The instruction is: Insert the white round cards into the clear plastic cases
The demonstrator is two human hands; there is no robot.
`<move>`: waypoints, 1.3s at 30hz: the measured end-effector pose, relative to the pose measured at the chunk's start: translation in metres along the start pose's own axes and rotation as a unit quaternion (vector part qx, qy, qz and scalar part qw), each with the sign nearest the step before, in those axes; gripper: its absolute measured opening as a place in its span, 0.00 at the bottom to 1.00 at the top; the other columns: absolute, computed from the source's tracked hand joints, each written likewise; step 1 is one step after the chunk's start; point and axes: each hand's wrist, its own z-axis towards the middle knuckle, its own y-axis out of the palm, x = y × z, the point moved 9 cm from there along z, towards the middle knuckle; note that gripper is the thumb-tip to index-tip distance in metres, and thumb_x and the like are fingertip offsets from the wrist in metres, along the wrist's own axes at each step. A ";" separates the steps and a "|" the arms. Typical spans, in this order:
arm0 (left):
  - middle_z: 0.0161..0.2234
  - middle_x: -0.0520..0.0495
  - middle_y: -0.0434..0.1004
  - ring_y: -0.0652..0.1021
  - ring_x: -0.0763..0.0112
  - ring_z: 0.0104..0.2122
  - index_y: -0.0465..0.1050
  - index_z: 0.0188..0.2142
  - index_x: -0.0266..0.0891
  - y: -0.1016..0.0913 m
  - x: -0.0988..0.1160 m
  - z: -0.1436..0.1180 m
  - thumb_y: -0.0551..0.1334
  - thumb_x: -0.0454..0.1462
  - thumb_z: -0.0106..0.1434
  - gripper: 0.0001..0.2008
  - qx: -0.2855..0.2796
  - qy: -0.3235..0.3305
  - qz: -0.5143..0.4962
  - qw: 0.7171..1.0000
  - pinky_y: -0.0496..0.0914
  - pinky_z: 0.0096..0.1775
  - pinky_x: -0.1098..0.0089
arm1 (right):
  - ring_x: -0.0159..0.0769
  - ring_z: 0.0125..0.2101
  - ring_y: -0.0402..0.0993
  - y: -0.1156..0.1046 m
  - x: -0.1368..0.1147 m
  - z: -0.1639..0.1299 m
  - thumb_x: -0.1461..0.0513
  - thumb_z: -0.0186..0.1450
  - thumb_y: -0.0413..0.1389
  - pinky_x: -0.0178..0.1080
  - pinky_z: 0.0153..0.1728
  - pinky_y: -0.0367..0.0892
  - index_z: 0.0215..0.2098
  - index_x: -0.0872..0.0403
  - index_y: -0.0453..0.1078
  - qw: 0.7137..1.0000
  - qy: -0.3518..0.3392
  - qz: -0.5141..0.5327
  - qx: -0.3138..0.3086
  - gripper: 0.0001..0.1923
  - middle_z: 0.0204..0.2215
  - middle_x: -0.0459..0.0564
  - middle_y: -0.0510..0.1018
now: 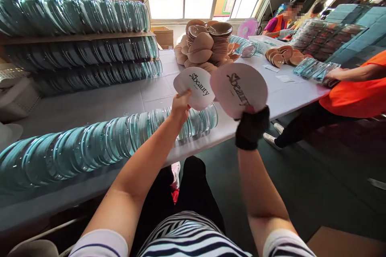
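Observation:
My left hand (181, 106) is closed on the lower edge of a pale rounded card (193, 86) printed with "beauty" lettering. In my right hand (252, 126), which wears a dark fingerless glove, a similar pale rounded card (238, 84) is gripped at its lower edge; its print is slightly blurred. Both cards are held up side by side, their edges meeting or overlapping in view. Below my left forearm a long row of clear bluish plastic shells (120, 138) lies along the table's front edge. Behind the cards rises a heap of tan cup-shaped pieces (203, 46).
The white-covered table (150, 94) carries stacked rows of clear shells (75, 16) at the left. A person in an orange top (358, 96) handles clear packs (316, 70) at the right. More tan pieces (283, 56), a white basket (265, 43) and a pink fan (247, 28) stand farther back.

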 end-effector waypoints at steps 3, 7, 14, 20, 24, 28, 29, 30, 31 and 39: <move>0.35 0.47 0.83 0.81 0.67 0.38 0.77 0.41 0.39 -0.011 0.006 0.013 0.65 0.30 0.58 0.11 0.033 -0.003 -0.015 0.999 0.74 0.46 0.65 | 0.46 0.29 0.74 -0.020 0.018 -0.032 0.49 0.68 0.44 0.41 0.27 0.64 0.44 0.57 0.73 0.986 -0.016 -0.062 -0.153 0.24 0.28 0.60 0.77; 0.38 0.47 0.83 0.81 0.67 0.42 0.76 0.45 0.39 -0.016 0.007 0.017 0.62 0.29 0.61 0.13 0.043 -0.010 -0.059 0.997 0.74 0.50 0.64 | 0.41 0.27 0.75 -0.011 -0.006 -0.089 0.56 0.69 0.42 0.36 0.26 0.61 0.48 0.54 0.73 0.935 -0.127 -0.071 -0.325 0.20 0.30 0.56 0.80; 0.40 0.48 0.83 0.81 0.67 0.44 0.75 0.46 0.40 -0.028 0.010 0.011 0.63 0.29 0.61 0.14 0.091 -0.004 -0.067 0.994 0.73 0.51 0.65 | 0.39 0.25 0.73 0.070 -0.052 -0.067 0.55 0.71 0.42 0.34 0.25 0.52 0.54 0.56 0.67 0.892 -0.132 -0.162 -0.401 0.21 0.28 0.57 0.79; 0.42 0.46 0.82 0.81 0.66 0.45 0.73 0.48 0.40 -0.034 0.007 0.017 0.64 0.29 0.62 0.15 0.107 -0.028 -0.084 0.990 0.74 0.50 0.65 | 0.35 0.25 0.72 0.073 -0.054 -0.059 0.56 0.70 0.44 0.33 0.25 0.49 0.46 0.57 0.69 0.925 -0.132 -0.103 -0.342 0.18 0.29 0.55 0.80; 0.42 0.46 0.82 0.80 0.64 0.48 0.74 0.45 0.39 -0.031 0.004 0.019 0.63 0.30 0.63 0.11 0.094 -0.050 -0.089 0.990 0.74 0.51 0.64 | 0.34 0.25 0.72 0.083 -0.052 -0.067 0.56 0.71 0.42 0.34 0.25 0.48 0.43 0.57 0.69 0.929 -0.099 -0.109 -0.339 0.18 0.30 0.54 0.80; 0.45 0.45 0.81 0.79 0.63 0.48 0.74 0.46 0.39 -0.033 0.004 0.018 0.62 0.30 0.63 0.12 0.106 -0.057 -0.090 0.989 0.73 0.52 0.59 | 0.38 0.29 0.75 0.099 -0.067 -0.077 0.56 0.72 0.40 0.35 0.26 0.49 0.47 0.53 0.70 0.885 -0.155 -0.155 -0.410 0.18 0.31 0.54 0.80; 0.45 0.45 0.81 0.79 0.63 0.48 0.74 0.46 0.39 -0.033 0.004 0.018 0.63 0.30 0.63 0.12 0.108 -0.061 -0.090 0.988 0.73 0.52 0.59 | 0.39 0.29 0.76 0.100 -0.068 -0.078 0.56 0.72 0.41 0.35 0.26 0.50 0.46 0.52 0.71 0.874 -0.164 -0.164 -0.427 0.18 0.31 0.54 0.80; 0.44 0.45 0.81 0.79 0.62 0.48 0.74 0.45 0.39 -0.033 0.003 0.018 0.63 0.30 0.62 0.11 0.107 -0.066 -0.089 0.988 0.73 0.52 0.58 | 0.40 0.30 0.76 0.101 -0.068 -0.080 0.57 0.71 0.42 0.35 0.27 0.51 0.45 0.51 0.71 0.866 -0.170 -0.167 -0.441 0.17 0.32 0.54 0.81; 0.43 0.45 0.81 0.79 0.62 0.48 0.74 0.44 0.38 -0.033 0.002 0.018 0.63 0.30 0.62 0.11 0.104 -0.071 -0.089 0.988 0.73 0.52 0.58 | 0.40 0.31 0.77 0.102 -0.066 -0.081 0.57 0.71 0.43 0.35 0.27 0.53 0.44 0.51 0.72 0.859 -0.172 -0.167 -0.452 0.17 0.33 0.54 0.81; 0.42 0.46 0.82 0.79 0.65 0.47 0.75 0.45 0.38 -0.033 0.002 0.021 0.62 0.29 0.63 0.11 0.099 -0.046 -0.090 0.990 0.73 0.52 0.63 | 0.34 0.25 0.72 0.129 -0.046 -0.109 0.59 0.64 0.50 0.35 0.27 0.63 0.40 0.54 0.70 0.762 0.026 0.135 -0.633 0.11 0.26 0.49 0.76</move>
